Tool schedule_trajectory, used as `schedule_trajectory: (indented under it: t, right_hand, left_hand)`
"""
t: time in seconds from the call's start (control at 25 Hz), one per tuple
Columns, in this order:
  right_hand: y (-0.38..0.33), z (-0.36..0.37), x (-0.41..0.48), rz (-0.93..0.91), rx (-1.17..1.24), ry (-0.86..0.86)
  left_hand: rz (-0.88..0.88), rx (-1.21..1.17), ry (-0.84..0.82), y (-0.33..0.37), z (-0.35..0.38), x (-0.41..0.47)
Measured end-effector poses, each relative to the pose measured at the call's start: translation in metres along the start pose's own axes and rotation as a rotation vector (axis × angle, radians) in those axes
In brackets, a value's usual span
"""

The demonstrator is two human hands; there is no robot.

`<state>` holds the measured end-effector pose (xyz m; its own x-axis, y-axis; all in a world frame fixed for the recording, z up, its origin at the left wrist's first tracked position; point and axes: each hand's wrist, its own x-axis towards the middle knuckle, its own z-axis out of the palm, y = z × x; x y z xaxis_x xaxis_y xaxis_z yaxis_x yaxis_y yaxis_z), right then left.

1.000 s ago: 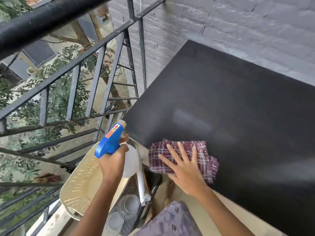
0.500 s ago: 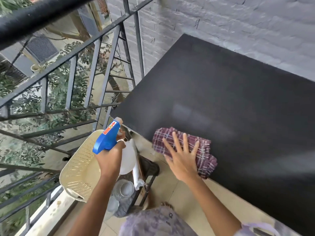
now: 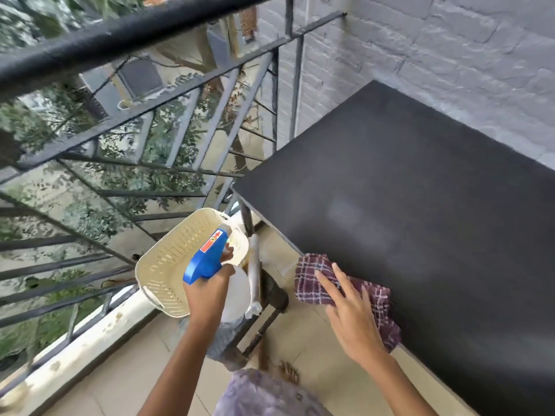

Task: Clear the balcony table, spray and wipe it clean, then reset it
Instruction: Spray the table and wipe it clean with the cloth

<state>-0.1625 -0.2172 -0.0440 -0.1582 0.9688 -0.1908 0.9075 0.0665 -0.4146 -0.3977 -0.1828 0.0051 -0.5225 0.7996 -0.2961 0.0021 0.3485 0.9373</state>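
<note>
Black table top [image 3: 420, 190] against grey brick wall [image 3: 450, 55]

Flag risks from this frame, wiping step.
1. The cloth overhangs the table edge under the right hand; it could slip off onto the floor.
2. The left hand holds the spray bottle close over the basket; a knock might tip it.

The table [image 3: 405, 205] is standing against the wall [image 3: 450, 55], with the railing [image 3: 150, 115] running along its left. A cloth [image 3: 318, 283] is lying on its near edge; a basket [image 3: 168, 259] is sitting left of it.
</note>
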Motion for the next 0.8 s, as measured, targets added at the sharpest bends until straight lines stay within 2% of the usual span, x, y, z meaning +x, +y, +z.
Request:
schedule_trajectory:
  t: [0.2, 0.4, 0.48, 0.68, 0.8]
  right_hand:
    - [-0.078, 0.0, 0.036, -0.139, 0.543, 0.025]
    - [-0.141, 0.042, 0.108, 0.042, 0.887, -0.064]
    - [-0.159, 0.064, 0.14, 0.063, 0.94, -0.063]
    - [-0.205, 0.128, 0.21, -0.03, 0.926, -0.051]
    - [-0.207, 0.175, 0.238, -0.088, 0.865, -0.058]
  left_hand:
    - [-0.06, -0.04, 0.143, -0.015, -0.047, 0.03]
    - [-0.081, -0.056, 0.3, -0.04, -0.088, 0.101]
    - [-0.074, -0.056, 0.318, -0.052, -0.093, 0.125]
    - [-0.056, -0.091, 0.297, -0.097, -0.089, 0.176]
    - [-0.064, -0.045, 0.31, -0.136, -0.085, 0.194]
